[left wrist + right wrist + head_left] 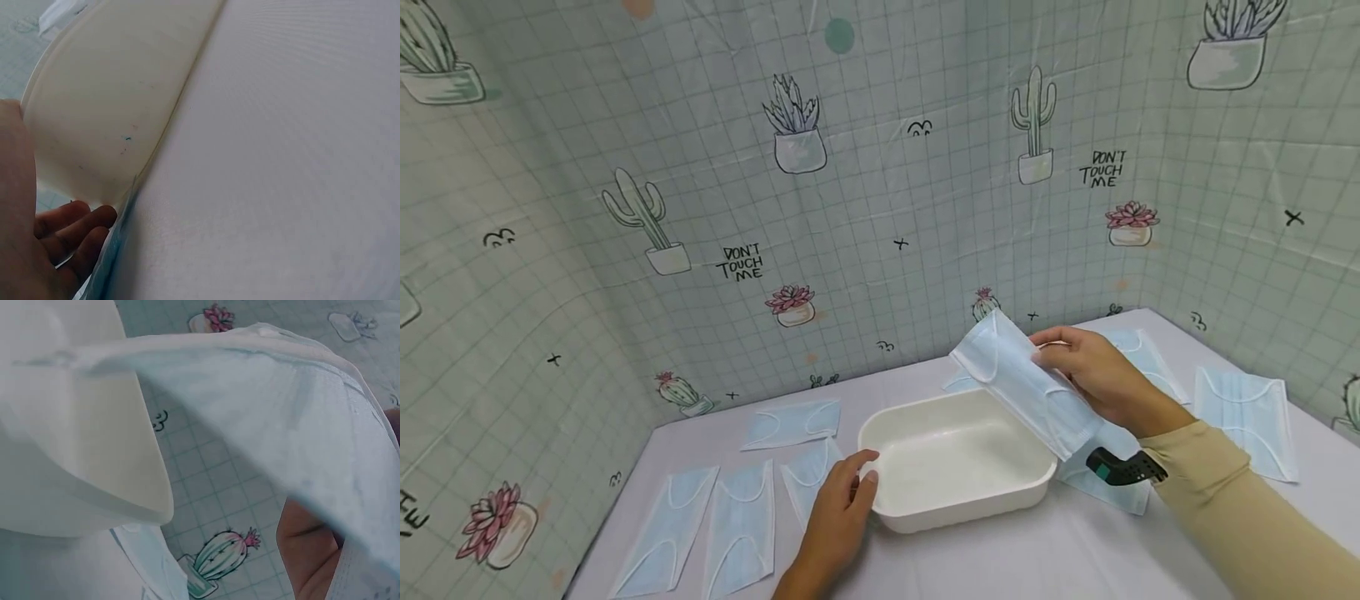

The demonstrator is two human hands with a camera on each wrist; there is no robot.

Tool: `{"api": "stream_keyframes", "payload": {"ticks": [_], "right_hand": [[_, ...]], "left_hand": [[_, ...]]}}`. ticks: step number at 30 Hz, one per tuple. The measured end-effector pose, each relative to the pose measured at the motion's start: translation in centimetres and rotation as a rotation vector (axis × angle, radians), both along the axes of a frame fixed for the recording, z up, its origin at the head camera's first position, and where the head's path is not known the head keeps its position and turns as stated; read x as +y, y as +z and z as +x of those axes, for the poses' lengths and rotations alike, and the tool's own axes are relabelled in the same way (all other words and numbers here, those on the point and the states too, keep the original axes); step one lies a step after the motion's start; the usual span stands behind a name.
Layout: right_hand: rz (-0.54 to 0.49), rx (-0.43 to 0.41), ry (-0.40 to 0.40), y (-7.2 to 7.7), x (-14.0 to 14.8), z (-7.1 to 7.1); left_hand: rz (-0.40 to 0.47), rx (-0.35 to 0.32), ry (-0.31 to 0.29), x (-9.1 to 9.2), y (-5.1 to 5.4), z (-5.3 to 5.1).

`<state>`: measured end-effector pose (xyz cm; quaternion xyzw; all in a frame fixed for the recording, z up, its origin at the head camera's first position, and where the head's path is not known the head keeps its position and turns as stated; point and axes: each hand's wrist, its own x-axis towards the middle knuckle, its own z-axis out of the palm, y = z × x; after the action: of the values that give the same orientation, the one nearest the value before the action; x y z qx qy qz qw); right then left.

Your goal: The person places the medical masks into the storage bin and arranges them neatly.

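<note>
The right hand (1101, 371) pinched a pale-blue, rectangular, pleated face mask of thin, papery fabric (1026, 383) between thumb and fingers at its right long edge, tilted above the right end of a white, round-cornered, smooth plastic tray (962, 510). The left hand (838, 508) gripped the tray's left end with its fingers curled there, probably to keep so light a shell from sliding on the white cloth-covered surface (940, 567). Gripped from one side only, the mask sloped toward the near right, and in the right-wrist view its limp sheet bowed while the tray's wall looked stiff. More flat, pale-blue masks lay at the left (741, 529) and right (1243, 421), spread out perhaps so that each edge was easy to catch (the pale-green, gridded backdrop cloth (850, 208), printed with cacti, read "DON'T TOUCH ME").
</note>
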<state>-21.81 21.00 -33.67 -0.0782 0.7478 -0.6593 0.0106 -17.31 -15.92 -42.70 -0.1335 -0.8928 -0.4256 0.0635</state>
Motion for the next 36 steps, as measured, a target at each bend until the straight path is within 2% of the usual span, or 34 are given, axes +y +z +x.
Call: {"api": "stream_keyframes", "payload": {"ticks": [4,8,14,21,30,36], "right_hand": [[-0.002,-0.012,0.027,0.3,-0.8,-0.5],[0.045,-0.004,0.046,0.4,-1.5,-1.1],[0.084,-0.048,0.062,0.4,-2.3,-1.8],[0.069,-0.069,0.224,0.1,-2.7,-1.9],[0.272,0.014,0.411,-0.1,-3.2,-2.7],[0.337,-0.016,0.512,-0.2,-4.0,-3.0]], "left_hand": [[-0.004,0.000,0.002,0.0,-0.1,-0.1],[-0.005,0.009,-0.001,-0.1,-0.1,-0.1],[-0.008,0.021,-0.004,-0.1,-0.2,-0.2],[-0.005,0.012,-0.007,-0.2,-0.3,-0.2],[-0.014,0.010,0.000,-0.2,-0.2,-0.1],[-0.031,0.010,0.000,-0.2,-0.5,-0.3]]}}
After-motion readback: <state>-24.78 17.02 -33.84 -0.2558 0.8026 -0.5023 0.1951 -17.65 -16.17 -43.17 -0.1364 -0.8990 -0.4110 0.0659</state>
